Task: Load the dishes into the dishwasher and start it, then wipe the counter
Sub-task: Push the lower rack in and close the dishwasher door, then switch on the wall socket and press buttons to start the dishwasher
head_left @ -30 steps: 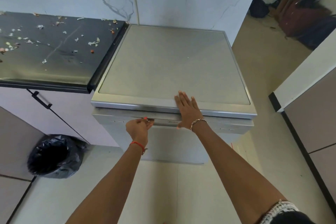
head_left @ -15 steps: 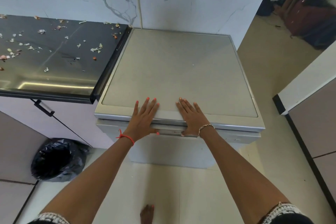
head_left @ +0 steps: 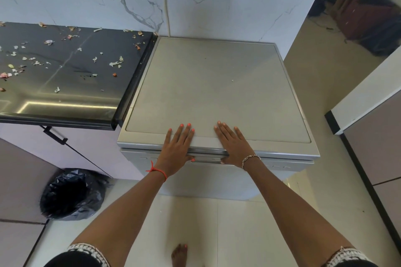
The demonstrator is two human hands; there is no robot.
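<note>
Left hand [head_left: 176, 154] and right hand [head_left: 233, 147] lie flat on dishwasher [head_left: 217, 93].

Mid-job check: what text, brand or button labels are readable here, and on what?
No text is readable.
Small mark on the handle strip of the dishwasher, between the left hand and right hand: too blurred.
Faint marks on the control panel, right end: too small.

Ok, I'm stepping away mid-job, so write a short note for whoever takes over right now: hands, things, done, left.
Hands: left hand and right hand lie flat, fingers straight, on the top front edge of the dishwasher, thumbs down at the upper lip of its door.
Door shut; no dishes in view, so loading and starting cannot be confirmed.
Left: the counter beside it is strewn with scraps, unwiped. No cloth in view.
</note>
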